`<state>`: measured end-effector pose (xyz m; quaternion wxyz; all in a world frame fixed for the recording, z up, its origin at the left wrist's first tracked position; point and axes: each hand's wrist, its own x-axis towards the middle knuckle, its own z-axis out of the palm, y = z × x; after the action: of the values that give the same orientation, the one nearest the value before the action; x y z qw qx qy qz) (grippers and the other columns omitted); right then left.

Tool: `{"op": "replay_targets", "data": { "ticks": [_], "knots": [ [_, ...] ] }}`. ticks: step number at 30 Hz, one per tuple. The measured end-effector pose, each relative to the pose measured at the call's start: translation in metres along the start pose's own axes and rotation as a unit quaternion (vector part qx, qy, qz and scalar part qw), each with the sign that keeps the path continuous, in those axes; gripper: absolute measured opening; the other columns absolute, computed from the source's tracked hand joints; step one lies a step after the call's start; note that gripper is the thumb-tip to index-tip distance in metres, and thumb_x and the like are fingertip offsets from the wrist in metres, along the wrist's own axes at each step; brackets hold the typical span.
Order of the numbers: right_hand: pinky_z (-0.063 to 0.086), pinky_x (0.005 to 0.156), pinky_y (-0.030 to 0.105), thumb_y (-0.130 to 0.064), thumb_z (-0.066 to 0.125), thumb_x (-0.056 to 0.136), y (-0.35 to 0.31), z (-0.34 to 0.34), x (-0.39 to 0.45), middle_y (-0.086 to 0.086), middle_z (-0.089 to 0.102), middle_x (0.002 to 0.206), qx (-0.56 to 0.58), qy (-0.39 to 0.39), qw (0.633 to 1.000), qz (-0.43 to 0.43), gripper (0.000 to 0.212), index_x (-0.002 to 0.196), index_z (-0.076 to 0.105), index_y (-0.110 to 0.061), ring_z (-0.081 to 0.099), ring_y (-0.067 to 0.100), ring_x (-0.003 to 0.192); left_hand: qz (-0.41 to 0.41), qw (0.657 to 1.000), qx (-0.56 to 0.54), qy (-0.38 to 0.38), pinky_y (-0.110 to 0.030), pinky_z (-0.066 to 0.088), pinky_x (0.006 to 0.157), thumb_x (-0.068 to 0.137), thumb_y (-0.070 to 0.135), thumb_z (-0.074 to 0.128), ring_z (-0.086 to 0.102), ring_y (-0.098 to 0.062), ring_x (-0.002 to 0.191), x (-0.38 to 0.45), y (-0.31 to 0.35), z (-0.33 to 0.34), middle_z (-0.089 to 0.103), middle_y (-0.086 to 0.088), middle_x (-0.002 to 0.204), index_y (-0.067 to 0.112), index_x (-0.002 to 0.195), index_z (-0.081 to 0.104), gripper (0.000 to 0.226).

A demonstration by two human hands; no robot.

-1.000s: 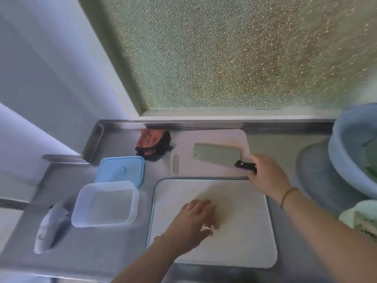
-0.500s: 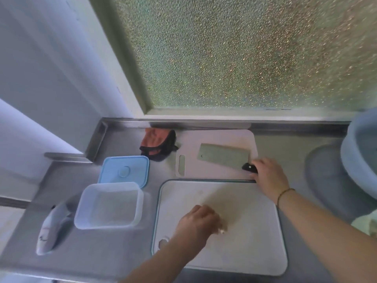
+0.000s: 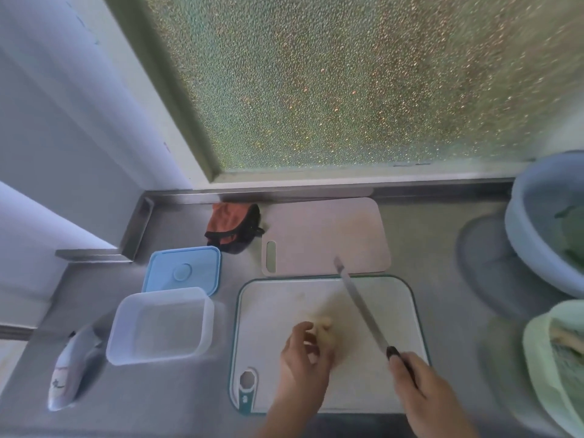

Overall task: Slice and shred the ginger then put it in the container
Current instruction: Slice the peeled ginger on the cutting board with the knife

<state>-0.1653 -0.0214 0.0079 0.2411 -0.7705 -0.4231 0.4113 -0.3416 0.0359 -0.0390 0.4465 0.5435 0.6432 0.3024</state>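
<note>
A pale yellow piece of ginger (image 3: 323,327) lies on the white cutting board (image 3: 388,305). My left hand (image 3: 305,361) holds it from the near side with curled fingers. My right hand (image 3: 422,393) grips the black handle of a cleaver (image 3: 358,306) at the board's right. The blade stands on edge over the board, just right of the ginger, pointing away from me. An open clear plastic container (image 3: 161,325) stands left of the board, with nothing visible inside.
The container's blue lid (image 3: 183,270) lies behind it. A smaller pinkish cutting board (image 3: 325,237) and an orange-black cloth (image 3: 234,227) sit near the window. A blue basin (image 3: 543,222) and a green basin (image 3: 556,368) stand at the right. A white object (image 3: 68,374) lies far left.
My right hand lifted the cleaver off the pinkish board and brought it toward me over the white board. My left hand stayed on the ginger.
</note>
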Motion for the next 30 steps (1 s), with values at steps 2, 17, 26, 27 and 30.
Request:
{"op": "replay_targets", "data": {
  "ticks": [2, 17, 26, 27, 30],
  "knots": [
    [0.042, 0.052, 0.025, -0.062, 0.048, 0.081, 0.011, 0.016, -0.011, -0.006, 0.060, 0.056, 0.036, -0.022, 0.999, 0.025, 0.033, 0.080, 0.062, -0.031, 0.050, 0.007, 0.045, -0.026, 0.999, -0.023, -0.002, -0.010, 0.047, 0.059, 0.091, 0.015, 0.074, 0.066, -0.005, 0.073, -0.004, -0.001, 0.000, 0.066, 0.007, 0.091, 0.031, 0.109, 0.048, 0.035],
    [0.028, 0.049, 0.022, -0.049, 0.043, 0.094, 0.034, 0.073, -0.012, -0.006, 0.049, 0.042, 0.111, -0.103, 0.984, 0.097, 0.047, 0.061, 0.054, -0.017, 0.040, 0.004, 0.041, 0.086, 0.996, 0.021, -0.005, -0.004, 0.047, 0.066, 0.091, 0.023, 0.064, 0.065, 0.004, 0.077, -0.013, -0.020, -0.004, 0.052, 0.022, 0.126, 0.037, 0.125, 0.050, 0.039],
    [0.036, 0.058, 0.019, -0.049, 0.048, 0.093, 0.013, 0.061, -0.046, -0.010, 0.052, 0.051, 0.154, -0.026, 0.986, 0.060, 0.040, 0.056, 0.054, -0.035, 0.050, 0.011, 0.059, 0.070, 0.997, -0.005, -0.026, -0.014, 0.052, 0.070, 0.091, 0.019, 0.065, 0.063, -0.008, 0.086, -0.007, -0.023, -0.002, 0.054, 0.015, 0.123, 0.046, 0.121, 0.049, 0.043],
    [0.039, 0.060, 0.015, -0.045, 0.050, 0.094, 0.013, 0.060, -0.051, -0.011, 0.056, 0.057, 0.139, -0.020, 0.989, 0.045, 0.035, 0.059, 0.055, -0.038, 0.055, 0.012, 0.066, 0.069, 0.997, -0.009, -0.027, -0.017, 0.053, 0.070, 0.089, 0.021, 0.062, 0.063, -0.009, 0.085, -0.007, -0.024, -0.001, 0.053, 0.016, 0.123, 0.046, 0.121, 0.050, 0.042],
    [0.040, 0.070, 0.002, -0.029, 0.045, 0.100, 0.000, 0.056, -0.072, -0.010, 0.071, 0.076, 0.056, 0.061, 0.994, -0.073, 0.038, 0.069, 0.065, -0.037, 0.058, 0.001, 0.071, 0.069, 0.997, -0.014, -0.033, -0.021, 0.055, 0.070, 0.087, 0.020, 0.058, 0.063, -0.012, 0.084, -0.007, -0.027, 0.000, 0.051, 0.018, 0.122, 0.044, 0.121, 0.051, 0.042]
  ]
}}
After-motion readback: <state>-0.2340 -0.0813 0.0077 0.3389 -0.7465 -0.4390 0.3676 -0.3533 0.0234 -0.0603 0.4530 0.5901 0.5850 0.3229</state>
